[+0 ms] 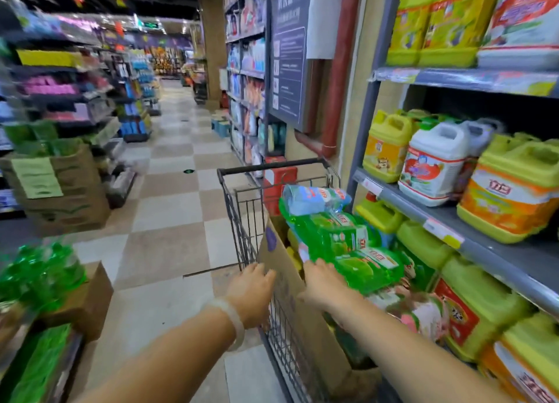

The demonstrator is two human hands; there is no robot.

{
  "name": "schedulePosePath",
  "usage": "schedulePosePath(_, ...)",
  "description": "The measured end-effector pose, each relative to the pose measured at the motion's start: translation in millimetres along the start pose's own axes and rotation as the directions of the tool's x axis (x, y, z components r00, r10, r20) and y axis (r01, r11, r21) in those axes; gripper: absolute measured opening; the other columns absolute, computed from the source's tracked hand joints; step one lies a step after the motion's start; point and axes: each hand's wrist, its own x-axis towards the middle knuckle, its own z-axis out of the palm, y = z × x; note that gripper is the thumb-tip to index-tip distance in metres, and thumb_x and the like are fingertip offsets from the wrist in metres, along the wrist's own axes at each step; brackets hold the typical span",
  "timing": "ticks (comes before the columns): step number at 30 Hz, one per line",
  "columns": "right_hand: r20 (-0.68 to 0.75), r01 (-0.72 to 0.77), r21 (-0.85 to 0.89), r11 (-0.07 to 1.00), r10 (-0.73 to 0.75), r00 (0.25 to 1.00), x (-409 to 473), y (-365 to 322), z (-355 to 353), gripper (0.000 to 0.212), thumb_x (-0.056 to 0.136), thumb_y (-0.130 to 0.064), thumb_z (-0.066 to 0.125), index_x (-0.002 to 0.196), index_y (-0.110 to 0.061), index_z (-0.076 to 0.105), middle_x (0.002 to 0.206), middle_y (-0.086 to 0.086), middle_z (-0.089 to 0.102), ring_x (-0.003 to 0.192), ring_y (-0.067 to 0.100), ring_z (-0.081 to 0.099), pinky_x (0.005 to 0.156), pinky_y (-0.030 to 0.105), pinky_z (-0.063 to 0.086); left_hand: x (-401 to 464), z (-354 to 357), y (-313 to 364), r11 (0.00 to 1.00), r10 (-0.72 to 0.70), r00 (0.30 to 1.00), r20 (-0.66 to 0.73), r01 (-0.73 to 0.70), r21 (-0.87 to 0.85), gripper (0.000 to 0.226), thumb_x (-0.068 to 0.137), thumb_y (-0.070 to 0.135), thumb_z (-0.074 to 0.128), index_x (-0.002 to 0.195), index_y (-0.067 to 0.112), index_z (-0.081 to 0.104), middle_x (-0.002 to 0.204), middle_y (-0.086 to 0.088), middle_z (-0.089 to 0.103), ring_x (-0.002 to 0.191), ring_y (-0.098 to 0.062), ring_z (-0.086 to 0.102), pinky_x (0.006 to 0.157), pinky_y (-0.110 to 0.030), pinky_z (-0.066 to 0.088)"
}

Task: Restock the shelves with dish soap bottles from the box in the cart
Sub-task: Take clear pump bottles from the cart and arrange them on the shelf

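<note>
My left hand [252, 290] is curled over the cart's [242, 209] rim. My right hand [322, 277] reaches into the cardboard box [290, 284], touching the green dish soap bottles [338, 236]; grip unclear. They're heaped loose (slippery film), so tugging one could topple others. Jugs crowd the shelf [496, 251] beside.

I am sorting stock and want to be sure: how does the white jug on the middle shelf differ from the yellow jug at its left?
The white jug has a white body and a red-and-blue label; the yellow jug has a yellow body and an orange label. The white jug stands nearer the shelf's front edge and looks larger. Both stand upright on the same shelf, each with a built-in handle.
</note>
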Motion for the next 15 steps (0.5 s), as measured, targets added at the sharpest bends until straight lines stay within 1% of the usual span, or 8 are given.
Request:
schedulePosePath(1, -0.004, 0.000, 0.009, 1.000, 0.000, 1.000, 24.0, 1.6, -3.2, 0.069, 0.084, -0.032, 0.064, 0.142, -0.012, 0.030, 0.143, 0.015, 0.035, 0.127, 0.035, 0.039, 0.102, 0.044, 0.039, 22.0, -2.5, -8.1, 1.000, 0.004, 1.000, 0.001, -0.004, -0.018, 0.063, 0.083, 0.028, 0.063, 0.138, 0.017, 0.034, 0.135, -0.008, 0.041, 0.127, -0.028, 0.037, 0.106, -0.042, 0.038)
schedulePosePath(3, -0.003, 0.002, 0.011, 1.000, -0.001, 1.000, 72.0, 6.5, -13.9, 0.064, 0.083, -0.034, 0.065, 0.135, -0.010, 0.037, 0.137, 0.015, 0.040, 0.126, 0.035, 0.040, 0.102, 0.044, 0.039, 68.7, -12.9, -25.7, 0.999, 0.014, 1.000, -0.006, -0.014, -0.036, 0.061, 0.084, 0.034, 0.062, 0.137, 0.018, 0.036, 0.134, -0.007, 0.042, 0.126, -0.027, 0.037, 0.106, -0.041, 0.038)
schedulePosePath(5, -0.008, -0.031, 0.050, 0.998, 0.031, 0.999, 112.0, 13.0, -30.5, 0.056, 0.085, -0.031, 0.063, 0.130, -0.008, 0.040, 0.133, 0.014, 0.042, 0.126, 0.035, 0.040, 0.103, 0.044, 0.039, 115.9, -29.8, -40.3, 1.000, 0.021, 1.000, -0.005, -0.021, -0.008, 0.056, 0.083, 0.029, 0.062, 0.134, 0.017, 0.040, 0.130, -0.008, 0.045, 0.123, -0.027, 0.040, 0.102, -0.039, 0.041)
schedulePosePath(6, -0.027, -0.041, 0.069, 0.997, 0.043, 0.999, 131.2, 17.7, -40.8, 0.055, 0.085, -0.031, 0.062, 0.130, -0.008, 0.040, 0.134, 0.014, 0.041, 0.126, 0.035, 0.040, 0.103, 0.043, 0.039, 139.9, -40.5, -47.0, 1.000, 0.028, 1.000, -0.012, -0.027, 0.007, 0.054, 0.083, 0.026, 0.062, 0.132, 0.016, 0.042, 0.129, -0.008, 0.046, 0.121, -0.027, 0.042, 0.100, -0.039, 0.042)
schedulePosePath(9, -0.059, -0.076, 0.091, 0.993, 0.082, 0.995, 177.4, 33.4, -65.4, 0.060, 0.084, -0.034, 0.065, 0.132, -0.009, 0.039, 0.136, 0.015, 0.041, 0.127, 0.034, 0.041, 0.104, 0.041, 0.040, 206.3, -66.5, -61.6, 0.997, 0.066, 0.998, -0.023, -0.066, 0.032, 0.061, 0.077, 0.028, 0.071, 0.129, 0.013, 0.044, 0.128, -0.008, 0.046, 0.121, -0.028, 0.046, 0.097, -0.037, 0.043)
schedulePosePath(13, -0.017, -0.164, 0.096, 0.982, 0.166, 0.986, 218.6, 60.9, -70.1, 0.065, 0.084, -0.035, 0.065, 0.134, -0.007, 0.037, 0.139, 0.017, 0.039, 0.130, 0.033, 0.039, 0.108, 0.039, 0.036, 281.3, -73.2, -60.5, 0.988, 0.153, 0.988, 0.006, -0.153, 0.037, 0.055, 0.082, 0.027, 0.063, 0.131, 0.011, 0.042, 0.131, -0.012, 0.044, 0.125, -0.031, 0.043, 0.100, -0.037, 0.041)
schedulePosePath(15, -0.001, -0.226, 0.152, 0.962, 0.229, 0.973, 236.0, 75.3, -69.1, 0.070, 0.083, -0.036, 0.066, 0.138, -0.007, 0.034, 0.141, 0.017, 0.038, 0.132, 0.032, 0.038, 0.109, 0.038, 0.034, 315.0, -73.5, -54.3, 0.978, 0.202, 0.979, 0.024, -0.203, 0.048, 0.065, 0.082, 0.032, 0.064, 0.137, 0.011, 0.036, 0.135, -0.012, 0.041, 0.128, -0.032, 0.040, 0.104, -0.039, 0.039)
